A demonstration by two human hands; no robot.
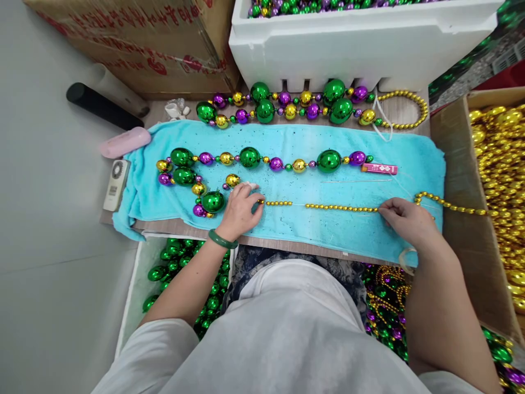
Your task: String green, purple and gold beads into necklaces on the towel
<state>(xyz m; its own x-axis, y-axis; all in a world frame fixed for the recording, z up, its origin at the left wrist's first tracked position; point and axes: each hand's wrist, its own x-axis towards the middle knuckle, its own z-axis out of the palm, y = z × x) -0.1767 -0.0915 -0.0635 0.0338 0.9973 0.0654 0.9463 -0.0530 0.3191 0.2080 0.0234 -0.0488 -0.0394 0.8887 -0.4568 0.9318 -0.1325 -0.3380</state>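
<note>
My left hand (241, 208) lies on the blue towel (287, 230), thumb and index finger closed on the left end of a strand of small gold beads (342, 207). A short gap of bare white thread splits that strand. At its right my right hand (404, 219) pinches the strand, and more gold beads (451, 205) run off to the right. Beyond the hands lies a necklace of large green, purple and gold beads (250, 157), bent round at the left. A long thin needle (356, 181) rests below a pink lighter (379, 168).
Another beaded necklace (264, 111) lies behind the towel, before a white foam box (361, 49). A cardboard box (459, 164) of gold beads stands at right. Green beads (176, 251) fill a container at lower left. A tape roll (407, 260) is near my right forearm.
</note>
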